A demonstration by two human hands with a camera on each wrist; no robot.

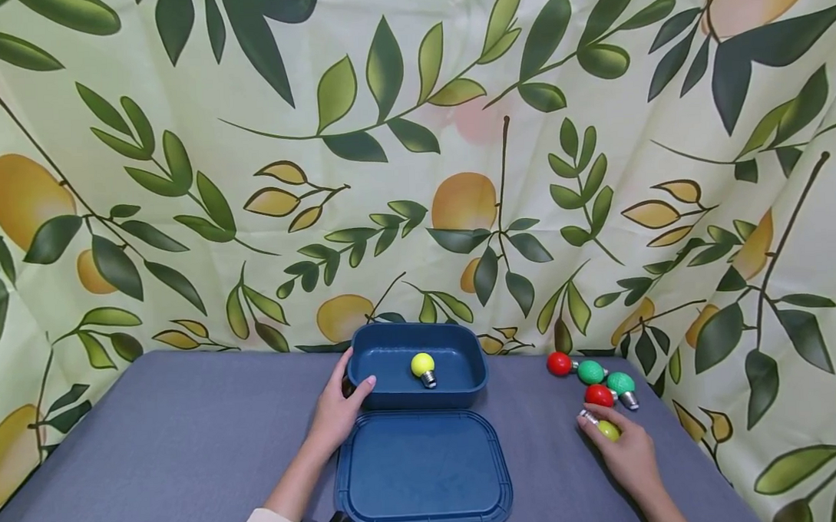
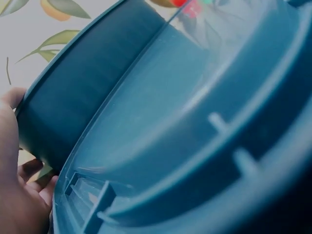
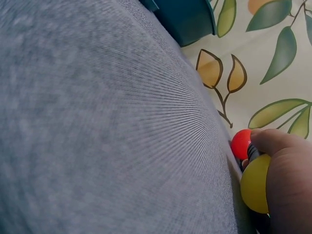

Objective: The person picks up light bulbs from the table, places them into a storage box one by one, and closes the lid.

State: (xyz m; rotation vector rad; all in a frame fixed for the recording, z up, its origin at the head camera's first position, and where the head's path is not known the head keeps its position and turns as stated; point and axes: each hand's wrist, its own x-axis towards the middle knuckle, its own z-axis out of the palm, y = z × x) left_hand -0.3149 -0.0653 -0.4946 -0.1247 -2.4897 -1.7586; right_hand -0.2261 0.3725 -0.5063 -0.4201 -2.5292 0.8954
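Grip of right hand (image 1: 630, 452) on yellow bulb (image 1: 609, 431), near red bulbs (image 1: 598, 395) and green bulbs (image 1: 620, 382); grip of left hand (image 1: 336, 410) on blue box (image 1: 423, 400).

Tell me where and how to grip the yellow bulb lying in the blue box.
Pinch the yellow bulb across its round globe, coming down from above. The walls of the blue box surround it, so the open top looks the easiest way in. The bulb's metal base points toward the front wall, and the globe has room left and right for fingertips.
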